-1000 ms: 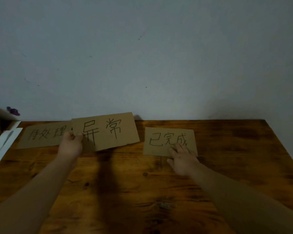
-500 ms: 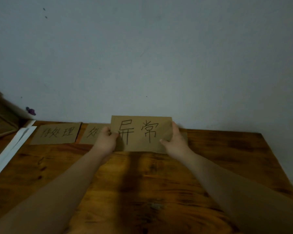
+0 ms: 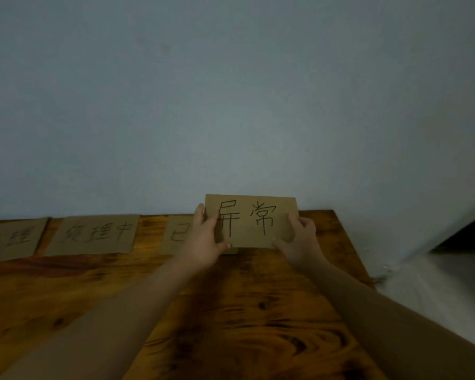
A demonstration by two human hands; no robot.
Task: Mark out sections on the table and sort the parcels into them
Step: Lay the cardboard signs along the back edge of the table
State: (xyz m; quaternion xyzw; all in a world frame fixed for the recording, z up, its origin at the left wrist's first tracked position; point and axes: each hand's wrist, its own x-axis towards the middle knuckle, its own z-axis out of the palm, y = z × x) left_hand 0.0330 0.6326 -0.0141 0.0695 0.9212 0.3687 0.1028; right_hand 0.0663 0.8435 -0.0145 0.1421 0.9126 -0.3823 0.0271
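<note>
On the table (image 3: 258, 311), three cardboard signs (image 3: 8, 239) (image 3: 93, 234) (image 3: 176, 233); fourth sign (image 3: 252, 220) in two hands (image 3: 203, 241) (image 3: 300, 239).

Room over the near tabletop (image 3: 272, 311); flat cardboard signs (image 3: 93, 234) along the wall (image 3: 231, 105)

Background's pretty plain: a pale blue-grey wall (image 3: 231, 91) fills the far side and most of the view, all in dim light. Low on the right there's a strip of light-coloured floor (image 3: 439, 286). A dark shape (image 3: 470, 231) sits at the right edge where wall meets floor, can't tell what it is.
</note>
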